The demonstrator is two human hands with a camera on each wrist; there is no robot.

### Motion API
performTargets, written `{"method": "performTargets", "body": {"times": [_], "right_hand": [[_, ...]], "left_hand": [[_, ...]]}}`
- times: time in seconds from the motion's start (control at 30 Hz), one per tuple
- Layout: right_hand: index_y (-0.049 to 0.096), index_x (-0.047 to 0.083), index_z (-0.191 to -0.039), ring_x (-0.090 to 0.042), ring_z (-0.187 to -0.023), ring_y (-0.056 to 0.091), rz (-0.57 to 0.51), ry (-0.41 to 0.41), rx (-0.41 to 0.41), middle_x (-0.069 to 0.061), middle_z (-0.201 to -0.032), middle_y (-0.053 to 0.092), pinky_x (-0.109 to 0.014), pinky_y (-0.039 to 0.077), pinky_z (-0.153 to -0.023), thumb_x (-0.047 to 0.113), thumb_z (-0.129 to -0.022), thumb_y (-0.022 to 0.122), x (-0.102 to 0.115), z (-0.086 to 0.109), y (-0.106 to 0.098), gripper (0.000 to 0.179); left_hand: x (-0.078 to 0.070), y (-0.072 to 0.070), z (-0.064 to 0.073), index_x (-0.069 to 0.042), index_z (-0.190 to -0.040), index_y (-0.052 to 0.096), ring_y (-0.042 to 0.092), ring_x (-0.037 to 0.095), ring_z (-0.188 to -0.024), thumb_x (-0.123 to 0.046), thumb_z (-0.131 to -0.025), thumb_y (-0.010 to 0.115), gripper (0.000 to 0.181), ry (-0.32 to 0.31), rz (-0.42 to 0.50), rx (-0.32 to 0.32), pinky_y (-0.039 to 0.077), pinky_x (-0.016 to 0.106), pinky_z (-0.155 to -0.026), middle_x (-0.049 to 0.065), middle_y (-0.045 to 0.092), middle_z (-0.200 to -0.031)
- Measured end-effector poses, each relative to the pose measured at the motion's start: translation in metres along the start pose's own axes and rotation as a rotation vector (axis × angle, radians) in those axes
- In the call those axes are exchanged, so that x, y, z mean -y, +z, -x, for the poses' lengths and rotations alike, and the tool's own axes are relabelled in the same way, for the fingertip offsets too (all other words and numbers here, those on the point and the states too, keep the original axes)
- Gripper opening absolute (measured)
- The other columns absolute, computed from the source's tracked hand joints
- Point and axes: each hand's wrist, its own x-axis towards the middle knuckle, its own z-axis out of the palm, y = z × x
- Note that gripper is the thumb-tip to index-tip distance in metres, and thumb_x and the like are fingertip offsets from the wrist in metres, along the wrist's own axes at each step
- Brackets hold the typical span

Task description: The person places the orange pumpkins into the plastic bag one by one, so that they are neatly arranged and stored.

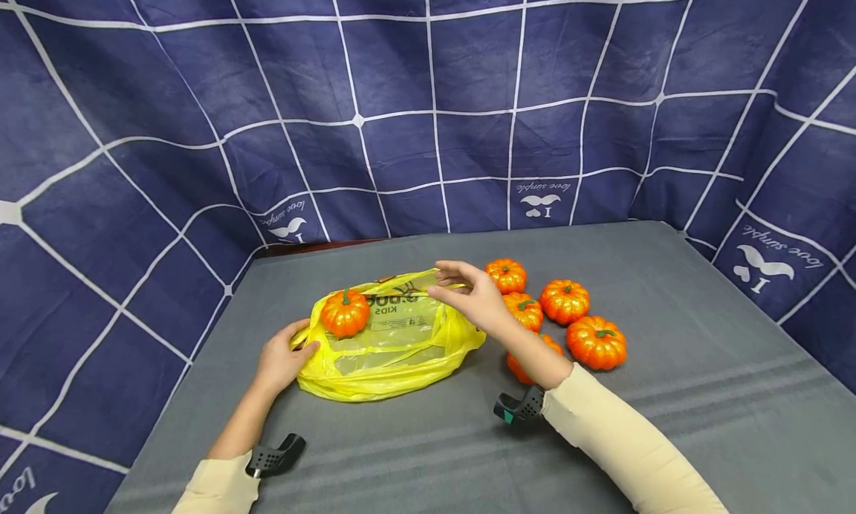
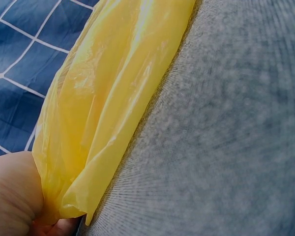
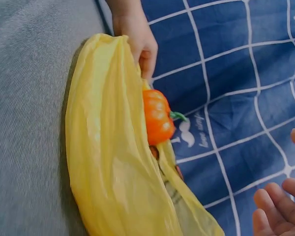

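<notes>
A yellow plastic bag point(image 1: 384, 384) lies with its mouth spread, dark lettering showing on its inner side. My left hand point(image 1: 284, 356) grips the left rim, thumb over the edge; the left wrist view shows the bunched plastic point(image 2: 101, 123) against that hand point(image 2: 12, 191). At the left of the mouth is a small orange pumpkin point(image 1: 345, 313) with a green stem. In the right wrist view this pumpkin point(image 3: 158, 117) stands out above the near rim; what supports it is hidden. My right hand point(image 1: 471, 295) is over the bag's right side, fingers extended, holding nothing.
Several more orange pumpkins point(image 1: 597, 343) stand in a group right of the bag, some partly behind my right forearm. Grey cloth point(image 1: 414, 454) covers the table. A blue curtain with white lines point(image 1: 468, 142) hangs at the back and sides.
</notes>
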Motion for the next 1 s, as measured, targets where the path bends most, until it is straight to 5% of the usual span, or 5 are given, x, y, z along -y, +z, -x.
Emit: {"method": "performTargets", "body": {"times": [0.27, 0.5, 0.8, 1.0], "right_hand": [[0.059, -0.003, -0.129, -0.025, -0.105, 0.062, -0.037, -0.038, -0.016, -0.023, -0.117, 0.063, -0.027, 0.049, -0.089, 0.005, -0.089, 0.068, 0.009, 0.022, -0.037, 0.042], [0.058, -0.008, -0.127, -0.016, -0.099, 0.064, -0.045, -0.117, -0.046, -0.01, -0.108, 0.068, -0.024, 0.051, -0.086, -0.001, -0.089, 0.067, 0.009, 0.04, -0.077, 0.04], [0.065, 0.01, -0.124, -0.016, -0.101, 0.066, -0.125, -0.171, -0.004, -0.004, -0.108, 0.07, -0.023, 0.052, -0.083, -0.009, -0.091, 0.059, 0.004, 0.051, -0.138, 0.039], [0.06, -0.002, -0.128, -0.017, -0.103, 0.067, -0.221, -0.193, -0.011, -0.007, -0.108, 0.07, -0.023, 0.051, -0.085, -0.014, -0.092, 0.052, -0.007, 0.054, -0.165, 0.038]], "left_hand": [[0.0, -0.001, 0.005, 0.008, -0.139, 0.045, 0.042, 0.047, -0.128, -0.012, -0.093, 0.063, 0.053, -0.012, 0.021, 0.019, 0.034, 0.055, -0.104, 0.032, 0.046, -0.138], [-0.001, -0.002, 0.003, 0.008, -0.139, 0.045, 0.041, 0.046, -0.128, -0.012, -0.094, 0.063, 0.053, -0.021, 0.018, 0.016, 0.033, 0.055, -0.105, 0.032, 0.046, -0.139], [-0.001, 0.0, 0.001, 0.008, -0.138, 0.046, 0.043, 0.046, -0.127, -0.011, -0.093, 0.063, 0.052, -0.019, 0.014, 0.008, 0.034, 0.056, -0.104, 0.032, 0.047, -0.137], [0.002, 0.0, 0.0, 0.009, -0.137, 0.047, 0.044, 0.047, -0.125, -0.011, -0.092, 0.064, 0.052, 0.0, 0.022, -0.008, 0.035, 0.056, -0.103, 0.033, 0.048, -0.136]]}}
